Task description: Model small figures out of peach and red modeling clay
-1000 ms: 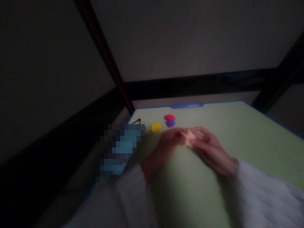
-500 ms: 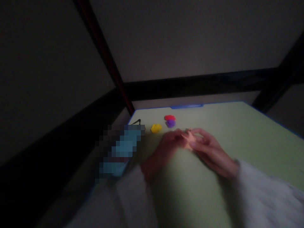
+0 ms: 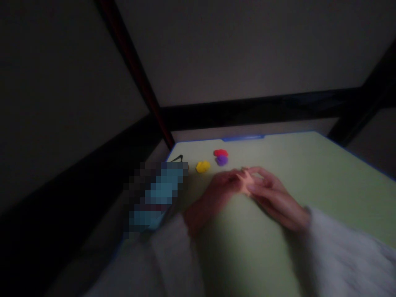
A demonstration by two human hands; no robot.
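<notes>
A small salmon-pink piece with pointed, star-like edges (image 3: 246, 182) is held between my two hands above the pale green board. My right hand (image 3: 274, 194) pinches it from the right, thumb in front and the other fingers curled behind. My left hand (image 3: 218, 187) is closed at the piece's left side, its fingertips on the edge; motion blurs them slightly. Whether the piece is paper or soft clay, I cannot tell. Beyond my left hand lie a yellow lump (image 3: 203, 166), a purple lump (image 3: 222, 160) and, touching it from behind, a red one (image 3: 220, 153).
The pale green board (image 3: 309, 165) has a blue rim and a blue strip (image 3: 243, 138) at its far edge. A pixelated light-blue thing (image 3: 163, 185) lies along the left side, with a thin black loop (image 3: 177, 158) behind it. Dark walls and beams stand behind.
Almost nothing differs. The salmon-pink piece has turned or bent slightly between my fingers, and both hands stay in the same place.
</notes>
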